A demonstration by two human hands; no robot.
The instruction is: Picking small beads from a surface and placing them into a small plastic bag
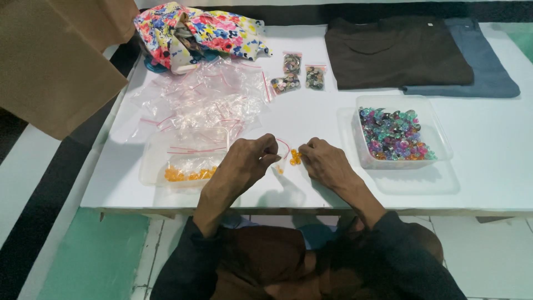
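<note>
Hiding most of a small clear bag (282, 161), both hands (288, 158) pinch it, orange beads (295, 158) blurred

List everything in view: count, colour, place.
small zip bag: 1, clear with red strip, between the hands
orange beads: a few, at right fingertips
tray: 1, clear, left, holds bagged orange beads
empty bags: pile, clear, behind tray
mixed-bead tub: 1, clear, right
filled bags: 3, dark beads, centre rear
floral cloth: 1, rear left
folded garments: 2, brown on blue-grey, rear right
table: white
left hand: holds bag
right hand: pinches beads
</note>
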